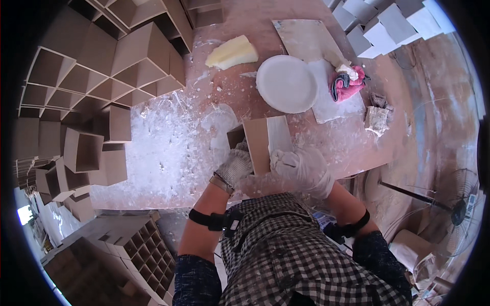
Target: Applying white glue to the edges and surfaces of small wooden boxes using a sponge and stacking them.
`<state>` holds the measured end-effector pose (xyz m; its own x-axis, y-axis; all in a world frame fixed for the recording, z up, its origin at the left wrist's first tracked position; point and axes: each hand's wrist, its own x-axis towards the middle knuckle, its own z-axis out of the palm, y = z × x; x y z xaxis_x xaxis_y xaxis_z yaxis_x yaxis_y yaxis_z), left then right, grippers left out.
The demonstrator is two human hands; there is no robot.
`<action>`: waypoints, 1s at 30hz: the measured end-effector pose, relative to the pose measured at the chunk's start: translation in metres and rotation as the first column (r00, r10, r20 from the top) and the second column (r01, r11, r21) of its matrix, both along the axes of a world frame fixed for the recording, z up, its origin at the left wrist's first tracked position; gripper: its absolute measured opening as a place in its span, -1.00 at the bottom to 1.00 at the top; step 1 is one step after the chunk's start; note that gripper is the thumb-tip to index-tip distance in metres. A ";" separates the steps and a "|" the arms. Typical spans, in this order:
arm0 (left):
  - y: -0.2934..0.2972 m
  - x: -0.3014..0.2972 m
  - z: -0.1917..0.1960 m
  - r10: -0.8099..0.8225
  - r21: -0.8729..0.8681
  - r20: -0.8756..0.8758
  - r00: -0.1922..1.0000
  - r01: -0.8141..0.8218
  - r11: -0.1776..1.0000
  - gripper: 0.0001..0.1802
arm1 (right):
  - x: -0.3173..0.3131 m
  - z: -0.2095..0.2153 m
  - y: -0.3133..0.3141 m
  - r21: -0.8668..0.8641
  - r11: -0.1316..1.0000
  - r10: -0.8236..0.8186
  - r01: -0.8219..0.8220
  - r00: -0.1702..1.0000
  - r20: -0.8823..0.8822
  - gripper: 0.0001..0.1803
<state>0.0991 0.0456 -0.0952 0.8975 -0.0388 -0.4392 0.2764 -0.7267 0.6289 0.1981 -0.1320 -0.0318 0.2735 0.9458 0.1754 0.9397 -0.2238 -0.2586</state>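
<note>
A small brown cardboard box (256,144) is held up over the near part of the table, its opening facing left. One side of it carries a white face (278,133). My left hand (236,166), in a knitted glove, grips the box at its open end, with the fingers partly hidden inside. On the white side, my right hand (301,171), in a loose white glove, is closed against the box, and its fingertips are hard to make out. Just beyond the box lies a round white lid or plate (287,84).
Brown open boxes (81,150) are stacked along the left. White boxes (388,25) fill the far right corner. A yellow sponge (233,52), a board (306,41), a pink cloth (348,84) and a whitish block (376,120) lie on the stained table (168,148). A fan (458,211) stands right.
</note>
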 end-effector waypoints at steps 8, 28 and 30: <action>-0.001 0.016 0.012 -0.152 0.094 -0.088 0.984 0.160 0.983 -0.37 | 0.034 0.008 0.042 -0.130 0.991 0.029 -0.014 0.992 0.119 -0.84; -0.004 0.013 -0.002 -0.102 0.058 -0.012 0.995 0.103 0.993 -0.42 | 0.041 0.000 0.074 0.249 0.968 0.054 -0.017 0.988 -0.144 -0.83; -0.001 0.014 0.001 -0.130 -0.062 -0.035 0.991 0.128 0.990 -0.41 | 0.035 0.002 0.071 0.225 0.972 -0.002 0.071 0.956 -0.294 -0.83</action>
<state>0.1132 0.0446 -0.0941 0.8655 -0.1802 -0.4674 0.2078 -0.7198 0.6623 0.2331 -0.0614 -0.0301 0.3787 0.8771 0.2955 0.8083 -0.1579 -0.5673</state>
